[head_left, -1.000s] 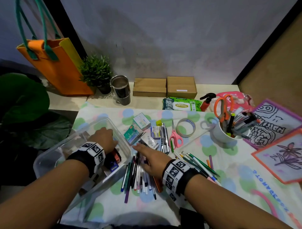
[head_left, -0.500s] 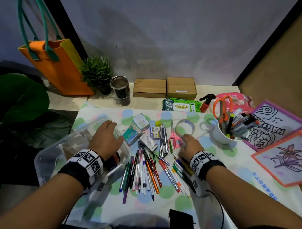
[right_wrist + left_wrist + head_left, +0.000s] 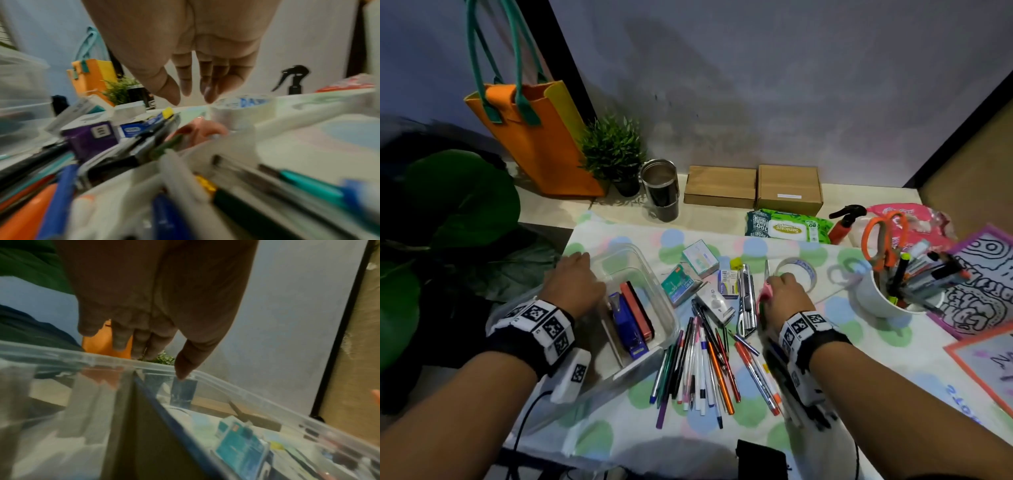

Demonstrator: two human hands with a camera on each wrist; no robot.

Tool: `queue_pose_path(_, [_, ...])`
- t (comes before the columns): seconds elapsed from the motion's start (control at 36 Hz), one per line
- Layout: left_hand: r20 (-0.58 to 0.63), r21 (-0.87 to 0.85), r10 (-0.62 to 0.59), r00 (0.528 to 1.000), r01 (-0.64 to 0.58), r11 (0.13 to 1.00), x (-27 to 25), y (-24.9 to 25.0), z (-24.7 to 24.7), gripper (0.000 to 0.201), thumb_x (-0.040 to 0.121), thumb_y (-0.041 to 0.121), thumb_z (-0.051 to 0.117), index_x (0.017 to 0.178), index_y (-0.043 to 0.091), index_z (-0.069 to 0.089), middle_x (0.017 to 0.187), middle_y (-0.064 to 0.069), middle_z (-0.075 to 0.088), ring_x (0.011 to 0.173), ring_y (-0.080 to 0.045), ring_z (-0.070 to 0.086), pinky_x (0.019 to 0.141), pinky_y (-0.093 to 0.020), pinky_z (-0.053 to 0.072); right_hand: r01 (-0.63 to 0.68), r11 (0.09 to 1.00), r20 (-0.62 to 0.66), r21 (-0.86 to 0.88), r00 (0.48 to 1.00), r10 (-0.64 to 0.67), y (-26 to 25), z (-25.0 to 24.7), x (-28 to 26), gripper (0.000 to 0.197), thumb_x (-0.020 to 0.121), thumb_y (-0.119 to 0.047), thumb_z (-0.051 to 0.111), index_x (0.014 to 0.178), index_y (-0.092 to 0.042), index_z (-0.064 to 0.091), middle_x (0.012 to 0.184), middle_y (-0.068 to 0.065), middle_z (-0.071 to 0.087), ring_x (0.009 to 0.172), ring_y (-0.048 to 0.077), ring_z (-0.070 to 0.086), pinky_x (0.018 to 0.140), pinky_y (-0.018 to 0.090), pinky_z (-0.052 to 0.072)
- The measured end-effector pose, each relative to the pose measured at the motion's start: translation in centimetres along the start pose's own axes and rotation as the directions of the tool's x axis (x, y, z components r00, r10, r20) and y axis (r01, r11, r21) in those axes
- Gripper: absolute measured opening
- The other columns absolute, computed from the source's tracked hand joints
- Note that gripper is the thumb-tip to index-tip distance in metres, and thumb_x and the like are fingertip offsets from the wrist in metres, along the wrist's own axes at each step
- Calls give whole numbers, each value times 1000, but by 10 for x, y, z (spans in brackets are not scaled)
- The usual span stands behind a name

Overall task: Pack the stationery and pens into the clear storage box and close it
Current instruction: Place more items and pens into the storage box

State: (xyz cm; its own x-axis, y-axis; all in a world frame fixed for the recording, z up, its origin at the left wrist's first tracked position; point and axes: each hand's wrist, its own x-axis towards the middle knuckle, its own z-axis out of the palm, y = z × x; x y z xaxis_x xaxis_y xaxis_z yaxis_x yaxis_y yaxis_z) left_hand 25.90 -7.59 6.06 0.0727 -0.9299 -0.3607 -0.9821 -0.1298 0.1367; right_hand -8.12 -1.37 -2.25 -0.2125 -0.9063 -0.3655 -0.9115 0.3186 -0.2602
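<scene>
The clear storage box [image 3: 669, 310] stands open at the left, with a blue stapler [image 3: 627, 327] and a red-and-black block [image 3: 637, 310] inside. My left hand [image 3: 571, 279] lies on the box's far left rim [image 3: 246, 394]. Its fingers [image 3: 121, 340] are straight over the edge, the thumb tip touches the rim, and it holds nothing. Several pens [image 3: 705, 359] lie fanned out beside the box. My right hand [image 3: 787, 291] hovers with relaxed, empty fingers [image 3: 185, 84] just above the pink scissors [image 3: 203, 129] and the clear tape roll [image 3: 803, 270].
Small stationery boxes [image 3: 681, 284] and a metal utility knife [image 3: 745, 301] lie between the box and the scissors. At the right stands a white mug [image 3: 883, 298] full of markers and orange scissors. Cardboard boxes [image 3: 753, 186], wipes, a steel cup and a plant line the back.
My right hand left the pens and moved away from me to the scissors and tape roll. My left hand came out of the box and shifted to its far left rim.
</scene>
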Motion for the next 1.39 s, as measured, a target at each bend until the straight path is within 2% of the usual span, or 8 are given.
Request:
queue_pose_path(0.14, [86, 11, 5, 996, -6, 1000, 5, -18, 7, 69, 87, 20, 52, 147, 6, 21, 155, -13, 26, 142, -31, 27, 114, -51, 26, -39, 999, 147, 23, 989, 35, -26, 12, 0, 23, 89, -19, 52, 110, -8, 52, 110, 12, 62, 101, 30, 61, 82, 34, 49])
queue_pose_path(0.42, [93, 163, 65, 994, -80, 983, -12, -25, 19, 71, 98, 30, 36, 151, 13, -8, 161, -5, -8, 149, -28, -2, 119, -52, 3, -201, 979, 134, -29, 970, 204, -42, 17, -1, 55, 84, -28, 65, 126, -4, 39, 118, 10, 61, 107, 25, 62, 86, 31, 49])
queue_pose_path(0.56, [127, 136, 60, 990, -77, 988, -12, -25, 18, 72, 99, 33, 35, 151, 14, -11, 161, -5, -13, 149, -28, -6, 119, -51, -2, -185, 969, 162, -165, 964, 212, -56, 18, -12, 42, 87, -25, 55, 121, -5, 43, 118, 9, 57, 110, 23, 59, 68, 29, 39])
queue_pose_path(0.67, [141, 121, 48, 989, -66, 991, -13, -23, 16, 72, 99, 32, 35, 151, 15, -13, 160, -4, -15, 149, -27, -8, 118, -49, -4, -129, 964, 197, -234, 964, 177, -63, 20, -18, 32, 93, -24, 43, 120, -8, 49, 118, 9, 54, 110, 21, 54, 87, 27, 44])
queue_pose_path(0.81, [138, 128, 57, 989, -75, 989, -15, -21, 13, 71, 100, 34, 33, 151, 15, -11, 161, -4, -12, 149, -28, -5, 118, -49, -2, -215, 967, 202, -136, 950, 240, -63, 13, -17, 39, 90, -25, 52, 122, -3, 48, 105, 7, 58, 92, 16, 61, 69, 25, 48])
queue_pose_path(0.97, [126, 154, 65, 990, -84, 985, -16, -22, 13, 71, 100, 38, 33, 151, 14, -11, 161, -4, -11, 149, -28, -3, 119, -50, 1, -290, 939, 210, 182, 945, 251, -55, -9, -23, 37, 86, -14, 58, 118, 4, 52, 117, 23, 60, 108, 35, 59, 87, 34, 46])
queue_pose_path(1.08, [120, 147, 67, 991, -84, 986, -16, -23, 14, 71, 100, 39, 32, 151, 15, -11, 161, -4, -12, 149, -27, -3, 119, -49, 1, -230, 912, 116, 339, 972, 202, -56, -24, -33, 12, 88, -7, 48, 98, -1, 53, 94, 22, 58, 81, 30, 53, 70, 31, 40])
queue_pose_path(1.39, [138, 75, 92, 986, -103, 992, -11, -31, 17, 73, 99, 43, 33, 151, 19, -12, 161, -2, -15, 149, -25, -7, 119, -47, -3, 201, 874, 13, 442, 973, -230, -152, -59, -82, 31, 89, -6, 48, 117, -11, 58, 86, 9, 60, 65, 21, 52, 49, 21, 36])
